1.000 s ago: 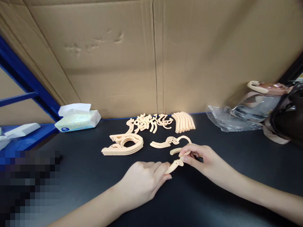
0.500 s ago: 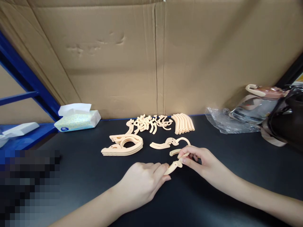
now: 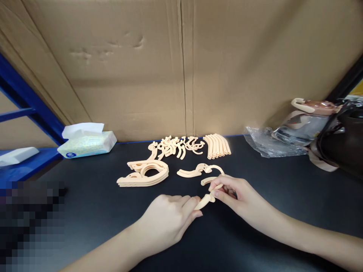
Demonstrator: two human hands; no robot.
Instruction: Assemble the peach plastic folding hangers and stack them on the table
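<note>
My left hand (image 3: 172,215) is closed round a cream plastic hanger arm (image 3: 202,203), whose end sticks out toward the right. The fingertips of my right hand (image 3: 231,192) pinch a thin curved cream piece (image 3: 217,187), which looks like a hanger hook. The two pieces meet between my hands; whether they are locked together I cannot tell. Just beyond my right hand lie a loose curved arm (image 3: 207,181) and a partly assembled hanger (image 3: 189,173) with its hook. To the left rests a stack of folded hangers (image 3: 144,181).
At the back of the black table (image 3: 99,211) lie a pile of small hook pieces (image 3: 170,146) and a row of hanger arms (image 3: 217,146). A tissue pack (image 3: 87,145) is at the left. A bottle (image 3: 297,126), clear plastic wrap (image 3: 262,145) and a dark bag (image 3: 344,139) stand right. Cardboard (image 3: 127,94) walls the back.
The view has shifted slightly, moving everything a little left. The pieces between my hands have turned a little, while both hands keep their grip.
</note>
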